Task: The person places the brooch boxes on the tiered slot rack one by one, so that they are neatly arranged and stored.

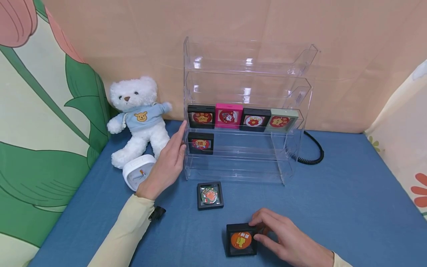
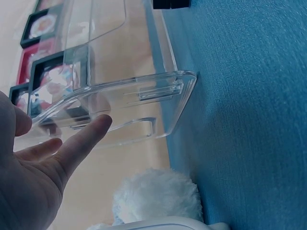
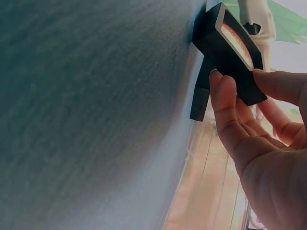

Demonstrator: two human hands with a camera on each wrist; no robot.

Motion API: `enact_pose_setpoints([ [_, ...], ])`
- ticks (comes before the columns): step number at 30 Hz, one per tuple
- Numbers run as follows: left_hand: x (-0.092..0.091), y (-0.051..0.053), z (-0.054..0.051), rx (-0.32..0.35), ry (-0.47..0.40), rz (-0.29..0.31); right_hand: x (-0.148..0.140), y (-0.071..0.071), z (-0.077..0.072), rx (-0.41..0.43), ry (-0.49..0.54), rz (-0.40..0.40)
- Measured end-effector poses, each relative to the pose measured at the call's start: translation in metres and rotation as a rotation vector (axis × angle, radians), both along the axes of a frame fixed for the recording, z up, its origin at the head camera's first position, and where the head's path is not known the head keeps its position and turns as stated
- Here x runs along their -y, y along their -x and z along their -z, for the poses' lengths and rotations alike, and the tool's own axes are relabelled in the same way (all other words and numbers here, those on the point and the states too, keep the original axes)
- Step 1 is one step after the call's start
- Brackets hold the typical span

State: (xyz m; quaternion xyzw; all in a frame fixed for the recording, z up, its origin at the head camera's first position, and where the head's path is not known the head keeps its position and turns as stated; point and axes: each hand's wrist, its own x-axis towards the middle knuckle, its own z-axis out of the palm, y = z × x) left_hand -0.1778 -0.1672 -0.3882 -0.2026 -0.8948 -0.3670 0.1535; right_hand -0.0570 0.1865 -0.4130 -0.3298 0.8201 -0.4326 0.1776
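My right hand (image 1: 285, 237) pinches the right side of a small black display box (image 1: 241, 250) with an orange thumbs-up badge in it, at the front of the blue cloth. Up close in the right wrist view, thumb and fingers hold the edge of this black box (image 3: 230, 52). With fairly straight fingers, my left hand (image 1: 166, 163) rests against the left side of a clear acrylic rack (image 1: 233, 174). The left wrist view has the fingers (image 2: 84, 143) at the clear side panel (image 2: 129, 91). Another black box with a round badge (image 1: 210, 195) lies between the hands.
Several boxed badges, including a pink box (image 1: 228, 115), stand on one rack tier; a black box (image 1: 201, 143) sits on the tier below. A white teddy bear (image 1: 140, 111) and a white clock (image 1: 138, 171) stand left. Behind the rack's right side lies a coiled black cord (image 1: 311, 161).
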Motion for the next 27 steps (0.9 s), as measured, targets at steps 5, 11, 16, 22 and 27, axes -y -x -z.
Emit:
enact_pose_setpoints([
  [5, -0.0003, 0.0004, 0.0001, -0.006, 0.0, 0.004, -0.0001, -0.0013, -0.0002, -0.021, 0.025, -0.002],
  [11, -0.0001, 0.0001, -0.0003, -0.017, -0.004, 0.012, 0.0004, -0.0024, -0.0017, -0.033, 0.03, 0.009],
  [16, 0.0002, 0.0007, 0.0004, -0.022, -0.006, 0.017, 0.0011, -0.0028, -0.0039, -0.028, 0.035, 0.017],
  [22, 0.001, 0.0014, 0.0012, -0.018, -0.009, 0.019, 0.0022, -0.0027, -0.0068, -0.045, 0.02, 0.056],
  [27, 0.0004, 0.0009, 0.0008, -0.023, -0.007, 0.022, 0.0026, -0.0033, -0.0081, -0.081, 0.016, 0.087],
])
